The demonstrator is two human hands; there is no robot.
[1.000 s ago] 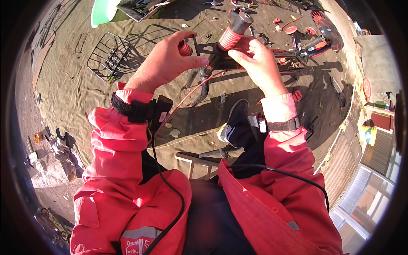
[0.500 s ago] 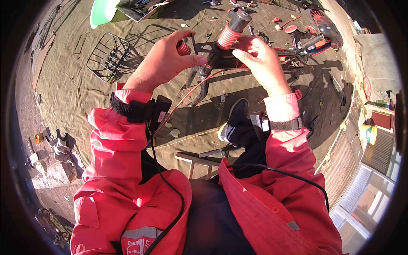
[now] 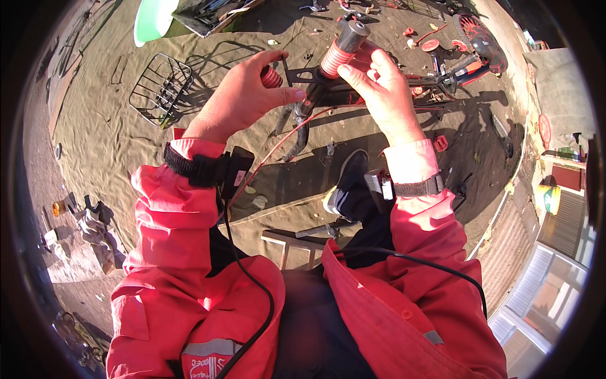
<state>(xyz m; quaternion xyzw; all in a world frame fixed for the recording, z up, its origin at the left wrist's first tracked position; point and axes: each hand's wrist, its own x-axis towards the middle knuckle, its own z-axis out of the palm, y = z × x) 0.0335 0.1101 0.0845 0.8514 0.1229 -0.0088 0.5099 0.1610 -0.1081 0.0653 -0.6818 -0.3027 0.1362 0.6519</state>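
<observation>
A red sleeve at upper centre slants upper-right, the right hand nearer. Both hands curl half-open, the left hand at a bracket; firm grip unclear.

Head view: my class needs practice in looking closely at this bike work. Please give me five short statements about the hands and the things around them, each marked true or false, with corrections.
1. The right hand is at a red ribbed cover that has a dark tube end beyond it. True.
2. The left hand wears a glove. False: the left hand is bare.
3. A dark strap goes around the right forearm. True.
4. The black wire rack lies to the right of both hands. False: the rack lies to the left of both.
5. The tub at the upper left is red. False: the tub is green.
</observation>
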